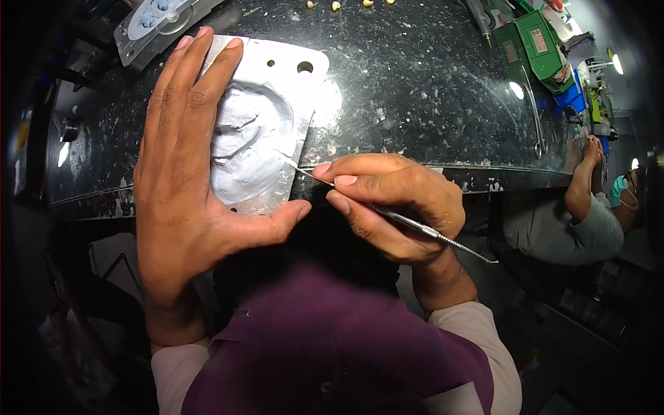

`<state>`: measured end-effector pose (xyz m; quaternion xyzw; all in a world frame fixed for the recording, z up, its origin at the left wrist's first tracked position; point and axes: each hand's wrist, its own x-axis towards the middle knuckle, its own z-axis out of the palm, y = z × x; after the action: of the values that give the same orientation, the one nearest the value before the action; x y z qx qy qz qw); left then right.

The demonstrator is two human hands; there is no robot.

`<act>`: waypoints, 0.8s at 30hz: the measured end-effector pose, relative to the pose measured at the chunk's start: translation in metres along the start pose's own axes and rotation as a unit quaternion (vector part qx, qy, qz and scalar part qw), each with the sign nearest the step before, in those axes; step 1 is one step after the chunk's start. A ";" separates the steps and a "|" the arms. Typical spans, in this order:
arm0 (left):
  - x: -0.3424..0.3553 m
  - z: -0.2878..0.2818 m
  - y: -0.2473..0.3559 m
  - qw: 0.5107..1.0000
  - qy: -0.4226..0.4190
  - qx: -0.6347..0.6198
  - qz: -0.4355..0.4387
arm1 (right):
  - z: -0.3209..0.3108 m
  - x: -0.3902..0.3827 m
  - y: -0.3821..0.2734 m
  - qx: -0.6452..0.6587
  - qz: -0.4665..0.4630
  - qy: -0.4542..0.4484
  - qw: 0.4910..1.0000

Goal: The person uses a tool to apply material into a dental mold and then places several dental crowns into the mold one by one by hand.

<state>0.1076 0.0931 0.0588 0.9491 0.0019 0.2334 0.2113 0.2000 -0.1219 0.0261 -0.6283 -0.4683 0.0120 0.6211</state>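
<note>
A flat metal flask half [312,76] with round holes lies at the near edge of the dark bench. Pale, bluish-white plaster [252,155] fills it, with a curved raised rim and grooves. My left hand [176,166] grips the flask, its long fingers along the left side and its thumb at the near edge. In a pen-like pinch, my right hand [404,200] holds a slim metal dental carver [422,227]. One tip of the carver meets the plaster at its right border. The other, hooked end sticks out past my palm.
Another metal flask half [124,45] with bluish material sits at the far left. Small yellowish pieces [336,6] lie along the far side. Toward the right are a handpiece [478,19], a green box [543,52] and a long scissor-like tool [537,121]. A masked person [574,218] sits beyond.
</note>
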 end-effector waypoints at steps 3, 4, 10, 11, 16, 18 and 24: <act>0.000 0.000 0.000 1.000 0.000 0.000 -0.002 | 0.002 -0.001 0.002 -0.001 -0.013 0.012 1.000; 0.000 0.000 0.000 1.000 0.002 0.002 -0.001 | 0.003 -0.001 0.002 -0.006 -0.016 0.016 1.000; 0.001 -0.001 0.001 1.000 -0.004 0.002 -0.003 | 0.004 0.002 0.004 -0.071 -0.086 -0.005 0.994; 0.001 -0.001 0.002 1.000 -0.005 0.004 -0.002 | 0.006 0.002 0.003 -0.095 -0.104 -0.005 0.990; 0.003 -0.003 0.003 1.000 -0.019 -0.022 -0.009 | 0.012 0.003 0.011 -0.129 -0.165 0.003 0.978; 0.004 -0.004 0.003 0.999 -0.021 -0.022 -0.012 | 0.012 0.001 0.013 -0.143 -0.177 -0.010 0.974; 0.003 -0.004 0.004 1.000 -0.023 -0.013 -0.018 | 0.005 -0.001 0.006 -0.118 -0.165 0.004 0.979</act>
<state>0.1078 0.0913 0.0644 0.9512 0.0111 0.2082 0.2276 0.1997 -0.1174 0.0196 -0.6114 -0.5610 -0.1488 0.5379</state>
